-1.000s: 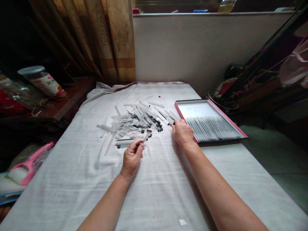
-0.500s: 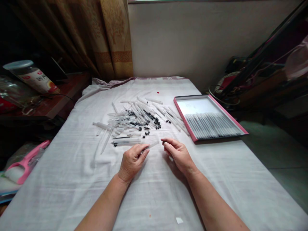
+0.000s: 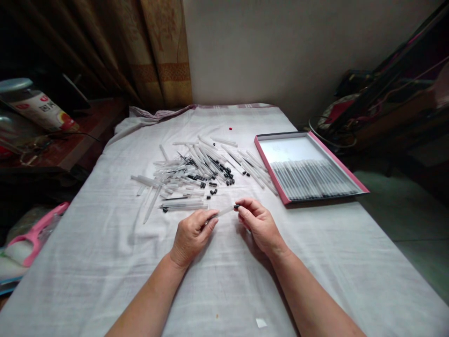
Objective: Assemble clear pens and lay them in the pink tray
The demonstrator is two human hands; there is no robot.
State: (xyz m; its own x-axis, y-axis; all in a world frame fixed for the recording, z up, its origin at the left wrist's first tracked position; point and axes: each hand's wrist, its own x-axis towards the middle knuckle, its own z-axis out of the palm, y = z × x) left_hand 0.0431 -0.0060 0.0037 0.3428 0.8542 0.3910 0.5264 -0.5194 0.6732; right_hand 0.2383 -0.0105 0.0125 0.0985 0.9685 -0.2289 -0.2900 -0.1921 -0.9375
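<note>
- White cloth is covering the surface (image 3: pixel 105 262), which is running away from the viewer toward a pale wall and a patterned curtain (image 3: pixel 154 51).
- Left hand (image 3: pixel 191 236) is lying low over the cloth near the middle, its fingers curled and closed around one end of a clear tube (image 3: pixel 224 212).
- Tube is slanting up and to the right, bridging the gap between the two hands.
- Right hand (image 3: pixel 259 224) is pinching a small black cap (image 3: pixel 236 206) between thumb and forefinger, with the other fingers loosely curled.
- Cap is sitting at the far end of the tube; whether it is seated on it cannot be told.
- Pile (image 3: pixel 196 173) of clear tubes, thin refills and loose black caps is lying scattered just beyond the hands.
- Pink-rimmed tray (image 3: pixel 266 161) is resting to the right of the pile, and a neat row of pens (image 3: pixel 312 180) is filling its nearer half.
- Small red bit (image 3: pixel 230 128) is lying beyond the pile, and a white scrap (image 3: pixel 260 322) is lying near the front edge.
- Jar (image 3: pixel 38 107) is tilting on a dark shelf at the left, with a pink tool (image 3: pixel 35 231) lying lower down beside the surface.
</note>
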